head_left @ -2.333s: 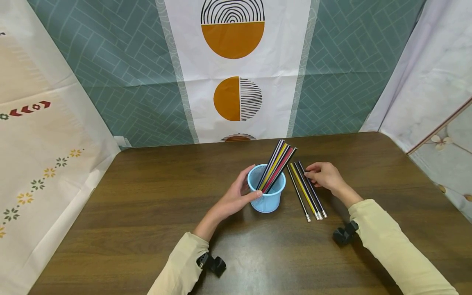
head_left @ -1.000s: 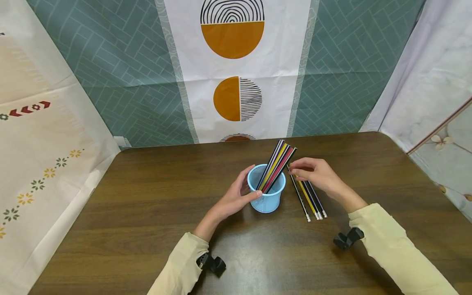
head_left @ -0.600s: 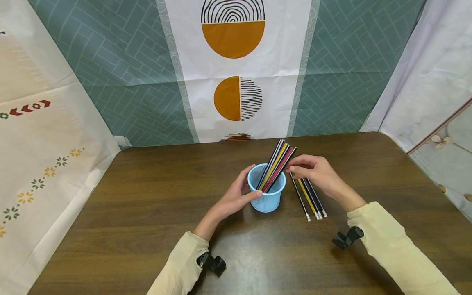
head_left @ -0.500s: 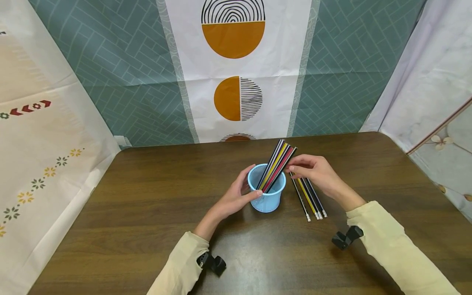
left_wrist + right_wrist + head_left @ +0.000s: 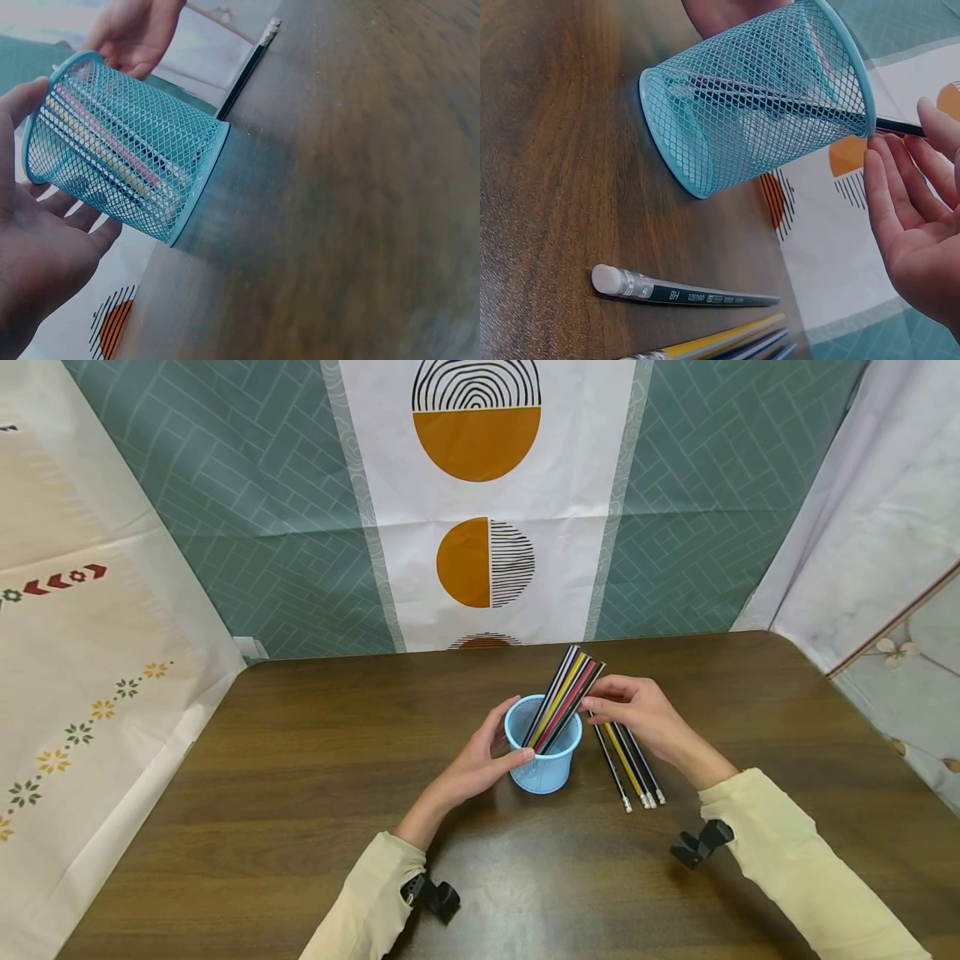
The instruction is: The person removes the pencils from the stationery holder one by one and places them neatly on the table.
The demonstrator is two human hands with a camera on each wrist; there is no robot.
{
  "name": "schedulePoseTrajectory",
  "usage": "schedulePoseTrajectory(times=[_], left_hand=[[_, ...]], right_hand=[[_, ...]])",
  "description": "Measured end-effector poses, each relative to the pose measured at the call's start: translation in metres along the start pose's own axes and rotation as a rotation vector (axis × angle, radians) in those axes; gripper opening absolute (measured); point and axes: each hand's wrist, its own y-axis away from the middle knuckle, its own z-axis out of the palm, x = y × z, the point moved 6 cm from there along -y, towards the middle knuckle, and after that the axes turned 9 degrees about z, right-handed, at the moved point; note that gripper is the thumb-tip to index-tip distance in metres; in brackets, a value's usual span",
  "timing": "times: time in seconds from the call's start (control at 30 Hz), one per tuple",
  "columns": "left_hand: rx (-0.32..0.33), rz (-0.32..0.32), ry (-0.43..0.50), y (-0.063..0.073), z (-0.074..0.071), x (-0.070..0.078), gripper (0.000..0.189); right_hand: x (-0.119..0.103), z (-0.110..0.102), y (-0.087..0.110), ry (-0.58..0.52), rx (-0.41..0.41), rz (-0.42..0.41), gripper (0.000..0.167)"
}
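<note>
a blue mesh cup [image 5: 543, 774] stands upright just right of the frame's centre, with the left hand [image 5: 480, 762] holding it, thumb over the near rim and fingers round the side. a bundle of pencils [image 5: 562, 693] leans inside towards the upper right (overlap hides how many). the right hand [image 5: 648, 712] is by the rim, its thumb and fingertips set narrow about the end of a dark pencil; whether that grip pinches it or only touches it, i cannot tell. the step in hand looks like settling pencils in the cup. the next move probably calls for steadying the cup and lifting one of the loose pencils [image 5: 624, 760], which lie side by side to the cup's right, erasers towards the bottom of the frame.

the table [image 5: 300, 777] is dark wood grain with a pale shine at lower centre. behind it hangs green cloth [image 5: 225, 468] with a white patterned panel [image 5: 555, 485]; pale sheets close both edges.
</note>
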Motion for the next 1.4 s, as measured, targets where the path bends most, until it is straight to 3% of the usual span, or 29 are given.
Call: schedulePoseTrajectory(times=[0.5, 0.87, 1.4], left_hand=[[0.003, -0.006, -0.001, 0.0, 0.0, -0.001, 0.074], [0.002, -0.006, 0.0, 0.0, 0.0, 0.0, 0.074], [-0.006, -0.021, -0.005, 0.0, 0.0, 0.0, 0.074]], right_hand=[[-0.002, 0.002, 0.0, 0.041, 0.054, -0.012, 0.024], [-0.009, 0.0, 0.004, 0.141, 0.096, -0.05, 0.018], [-0.03, 0.004, 0.011, 0.13, 0.048, -0.12, 0.016]])
